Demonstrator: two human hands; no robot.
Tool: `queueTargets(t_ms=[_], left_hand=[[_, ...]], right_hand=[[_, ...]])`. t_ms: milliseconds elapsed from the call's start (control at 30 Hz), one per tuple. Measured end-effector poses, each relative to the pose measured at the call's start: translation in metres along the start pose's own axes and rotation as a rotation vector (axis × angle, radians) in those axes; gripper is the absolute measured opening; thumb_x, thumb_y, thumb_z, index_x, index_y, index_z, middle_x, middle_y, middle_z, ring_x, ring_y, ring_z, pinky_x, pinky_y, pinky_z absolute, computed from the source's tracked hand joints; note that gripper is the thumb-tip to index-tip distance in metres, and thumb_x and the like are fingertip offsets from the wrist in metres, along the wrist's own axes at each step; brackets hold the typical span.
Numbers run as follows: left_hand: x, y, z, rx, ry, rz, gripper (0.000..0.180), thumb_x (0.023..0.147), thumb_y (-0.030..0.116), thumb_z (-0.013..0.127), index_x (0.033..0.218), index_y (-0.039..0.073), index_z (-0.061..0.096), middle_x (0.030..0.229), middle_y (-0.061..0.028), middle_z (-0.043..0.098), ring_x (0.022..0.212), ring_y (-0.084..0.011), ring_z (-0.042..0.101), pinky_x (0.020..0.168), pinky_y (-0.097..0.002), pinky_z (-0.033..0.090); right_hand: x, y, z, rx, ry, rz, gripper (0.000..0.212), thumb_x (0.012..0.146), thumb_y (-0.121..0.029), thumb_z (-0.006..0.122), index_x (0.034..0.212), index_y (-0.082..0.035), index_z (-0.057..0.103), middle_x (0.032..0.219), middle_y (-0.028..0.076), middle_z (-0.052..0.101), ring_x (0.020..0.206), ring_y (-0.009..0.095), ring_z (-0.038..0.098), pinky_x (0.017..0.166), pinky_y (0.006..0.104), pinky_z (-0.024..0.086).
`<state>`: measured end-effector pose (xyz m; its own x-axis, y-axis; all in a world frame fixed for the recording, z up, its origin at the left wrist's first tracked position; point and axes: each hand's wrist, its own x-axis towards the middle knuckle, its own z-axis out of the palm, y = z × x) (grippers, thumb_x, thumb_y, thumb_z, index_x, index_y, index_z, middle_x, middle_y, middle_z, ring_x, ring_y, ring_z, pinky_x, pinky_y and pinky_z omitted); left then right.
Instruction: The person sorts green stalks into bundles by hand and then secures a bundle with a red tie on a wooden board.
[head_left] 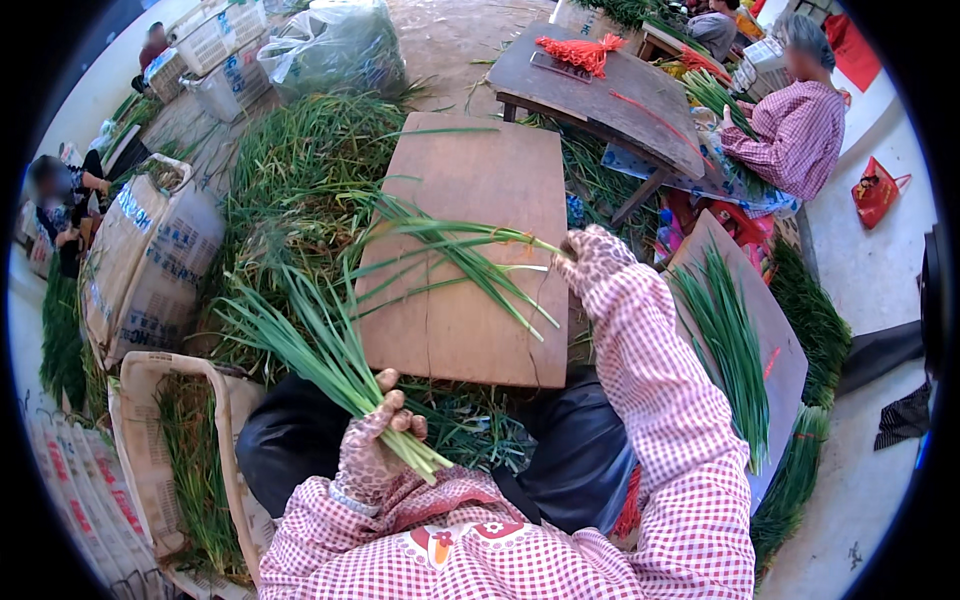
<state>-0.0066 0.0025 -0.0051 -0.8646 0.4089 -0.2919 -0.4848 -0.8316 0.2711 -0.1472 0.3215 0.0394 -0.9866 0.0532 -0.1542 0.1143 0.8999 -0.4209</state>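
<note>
My left hand [376, 440], in a leopard-print glove, is closed around a bunch of green chives [335, 365] with its pale stem ends toward me and its leaves fanning out to the far left. My right hand [592, 256], gloved alike, pinches the pale end of some loose chives [455, 240] at the right edge of a wooden board [480, 170]. These stalks stretch leftward over the board, and several others lie crossed beneath them. Yellowed bits cling to the stalks near my right fingers.
A big heap of leaves [295, 210] lies left of the board. Woven baskets [150, 265] stand at the left. Sorted chives [725, 350] rest on a slanted board at my right. Beyond, a low table [600, 90] holds red ties [585, 52]; a person [795, 140] sits beside it.
</note>
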Motion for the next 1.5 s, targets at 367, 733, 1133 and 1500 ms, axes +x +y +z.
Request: queueTargets(t_ms=[367, 733, 1133, 1500], left_hand=[[-0.017, -0.061, -0.013, 0.312, 0.408, -0.163, 0.022, 0.084, 0.007, 0.057, 0.105, 0.006, 0.050, 0.090, -0.0078, 0.059, 0.078, -0.0200, 0.058, 0.073, -0.0348, 0.049], [-0.034, -0.048, -0.022, 0.396, 0.400, -0.057, 0.023, 0.082, 0.002, 0.056, 0.103, 0.003, 0.047, 0.089, -0.0113, 0.056, 0.075, -0.0182, 0.056, 0.065, -0.0298, 0.047], [-0.080, -0.015, -0.005, 0.470, 0.419, -0.041, 0.025, 0.079, -0.001, 0.059, 0.101, 0.003, 0.049, 0.088, -0.0107, 0.057, 0.074, -0.0181, 0.058, 0.064, -0.0287, 0.050], [-0.095, 0.027, -0.022, 0.087, 0.178, 0.079, 0.020, 0.085, 0.006, 0.053, 0.104, 0.010, 0.048, 0.093, -0.0059, 0.053, 0.072, -0.0146, 0.055, 0.066, -0.0266, 0.049]], right_hand=[[-0.160, -0.060, 0.123, 0.488, -0.379, 0.055, 0.034, 0.082, -0.029, 0.062, 0.102, -0.002, 0.060, 0.084, 0.012, 0.065, 0.074, 0.017, 0.062, 0.067, 0.0301, 0.049], [-0.135, -0.075, 0.096, 0.361, -0.508, 0.023, 0.068, 0.076, -0.030, 0.067, 0.132, -0.011, 0.034, 0.089, 0.015, 0.064, 0.089, 0.025, 0.062, 0.078, 0.0345, 0.048], [-0.032, -0.091, 0.133, 0.226, -0.342, -0.153, 0.052, 0.083, -0.032, 0.057, 0.121, -0.013, 0.027, 0.078, 0.011, 0.060, 0.072, 0.023, 0.058, 0.064, 0.0341, 0.045], [-0.046, -0.019, 0.048, 0.876, -0.114, 0.065, 0.018, 0.088, -0.022, 0.047, 0.080, -0.007, 0.054, 0.052, 0.005, 0.048, 0.040, 0.015, 0.048, 0.035, 0.0298, 0.038]])
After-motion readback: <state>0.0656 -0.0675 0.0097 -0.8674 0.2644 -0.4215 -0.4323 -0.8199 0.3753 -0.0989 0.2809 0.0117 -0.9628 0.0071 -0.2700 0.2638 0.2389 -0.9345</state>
